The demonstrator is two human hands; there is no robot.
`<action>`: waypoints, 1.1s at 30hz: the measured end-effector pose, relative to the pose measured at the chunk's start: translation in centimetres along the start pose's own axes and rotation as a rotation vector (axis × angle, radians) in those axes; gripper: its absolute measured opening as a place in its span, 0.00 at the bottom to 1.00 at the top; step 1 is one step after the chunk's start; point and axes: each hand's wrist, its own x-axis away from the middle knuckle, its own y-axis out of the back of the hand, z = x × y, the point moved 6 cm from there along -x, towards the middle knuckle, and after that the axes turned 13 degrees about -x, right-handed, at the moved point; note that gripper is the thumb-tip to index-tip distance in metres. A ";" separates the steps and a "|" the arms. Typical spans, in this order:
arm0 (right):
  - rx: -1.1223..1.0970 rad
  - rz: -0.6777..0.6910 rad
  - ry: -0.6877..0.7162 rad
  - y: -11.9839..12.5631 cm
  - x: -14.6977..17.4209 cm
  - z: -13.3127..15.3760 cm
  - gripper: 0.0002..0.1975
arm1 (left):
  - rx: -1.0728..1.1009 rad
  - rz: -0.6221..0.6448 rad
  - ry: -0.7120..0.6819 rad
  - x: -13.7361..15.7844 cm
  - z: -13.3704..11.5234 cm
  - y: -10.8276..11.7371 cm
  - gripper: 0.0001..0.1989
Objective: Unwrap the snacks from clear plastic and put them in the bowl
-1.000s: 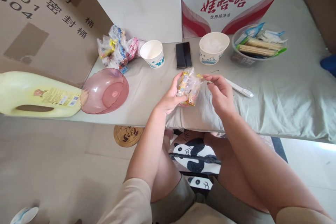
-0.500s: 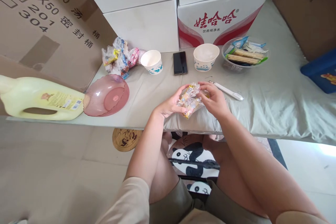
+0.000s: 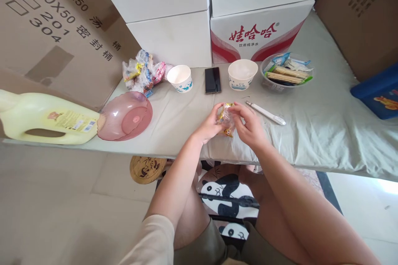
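Between my two hands is a crinkled clear plastic wrapper (image 3: 228,122) with yellow printed parts, held just above the front of the cloth-covered surface. My left hand (image 3: 212,124) grips its left side, thumb and fingers closed around it. On the other side, my right hand (image 3: 248,123) has its fingertips pinched on the wrapper's upper right edge. Whether anything is inside the wrapper I cannot tell. A white utility knife (image 3: 266,113) lies just right of my right hand. Behind my hands rests a black phone (image 3: 212,80) between two paper bowls, the left one (image 3: 180,78) and the right one (image 3: 243,74).
A clear tub (image 3: 286,72) of wrapped snacks stands at the right rear. To the left are a bunch of crumpled wrappers (image 3: 144,72), a pink plastic bowl (image 3: 124,118) on its side and a yellow jug (image 3: 52,118). White cartons (image 3: 168,41) line the back; a blue container (image 3: 377,91) sits far right.
The wrapper is now bunched smaller and more upright between my hands, which have drawn closer together. The view has tilted slightly, shifting the scene a little downward.
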 end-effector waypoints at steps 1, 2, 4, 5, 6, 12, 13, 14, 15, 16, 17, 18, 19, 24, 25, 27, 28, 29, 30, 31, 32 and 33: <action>0.065 0.044 0.032 -0.5 0.1 0.1 0.14 | 0.045 -0.041 -0.013 -0.1 -0.2 0.0 0.42; 0.118 0.087 0.050 -1.0 0.3 0.1 0.16 | 0.096 -0.072 -0.021 -0.1 -0.4 0.0 0.42; 0.201 0.148 0.067 -1.9 0.5 0.0 0.18 | 0.213 -0.113 -0.027 -0.1 -0.8 0.0 0.43; 0.236 0.162 0.075 -2.3 0.6 0.0 0.18 | 0.273 -0.128 -0.026 0.0 -0.9 0.0 0.43; 0.268 0.168 0.087 -2.7 0.7 0.1 0.19 | 0.331 -0.147 -0.029 0.0 -1.1 0.2 0.42; 0.340 0.316 0.176 -5.2 1.7 1.3 0.22 | 0.500 -0.358 -0.071 -0.2 -0.7 1.9 0.29; 0.321 0.344 0.188 -5.4 1.8 1.5 0.22 | 0.492 -0.378 -0.059 -0.3 -0.5 2.1 0.27; 0.294 0.357 0.198 -5.4 1.9 1.7 0.21 | 0.479 -0.385 -0.044 -0.5 -0.3 2.3 0.25; 0.260 0.351 0.208 -5.0 1.8 1.8 0.19 | 0.466 -0.384 -0.031 -0.6 -0.1 2.4 0.22; 0.228 0.320 0.213 -4.3 1.6 1.8 0.18 | 0.454 -0.386 -0.022 -0.7 -0.1 2.6 0.20; 0.212 0.259 0.210 -3.2 1.2 1.6 0.16 | 0.446 -0.392 -0.016 -0.7 0.0 2.8 0.18; 0.223 0.173 0.191 -1.7 0.8 1.2 0.15 | 0.438 -0.405 -0.009 -0.7 0.0 3.0 0.16; 0.265 0.070 0.154 0.0 0.5 0.5 0.14 | 0.434 -0.425 -0.001 -0.7 0.0 3.3 0.16; 0.629 -0.233 -0.171 8.2 0.7 -5.1 0.19 | 0.488 -0.404 0.041 -0.7 -0.2 3.7 0.22; 0.667 -0.230 -0.222 9.2 0.9 -6.2 0.19 | 0.489 -0.394 0.036 -0.7 -0.3 3.7 0.22; 0.708 -0.207 -0.274 10.3 1.4 -7.4 0.16 | 0.467 -0.387 0.018 -0.6 -0.4 3.4 0.22; 0.710 -0.195 -0.275 10.4 1.5 -7.5 0.14 | 0.450 -0.384 0.014 -0.7 -0.4 3.2 0.21; 0.694 -0.190 -0.265 10.3 1.5 -7.2 0.13 | 0.432 -0.383 0.010 -0.8 -0.4 3.0 0.21; 0.648 -0.189 -0.256 10.0 1.5 -6.6 0.12 | 0.413 -0.391 0.003 -0.9 -0.2 2.8 0.20; 0.567 -0.189 -0.262 9.4 1.6 -5.9 0.12 | 0.391 -0.408 -0.015 -1.1 -0.1 2.7 0.20; 0.457 -0.178 -0.287 8.6 1.7 -5.1 0.13 | 0.365 -0.432 -0.043 -1.2 0.1 2.7 0.20; 0.332 -0.157 -0.323 7.5 1.9 -4.4 0.15 | 0.335 -0.455 -0.081 -1.4 0.2 2.6 0.20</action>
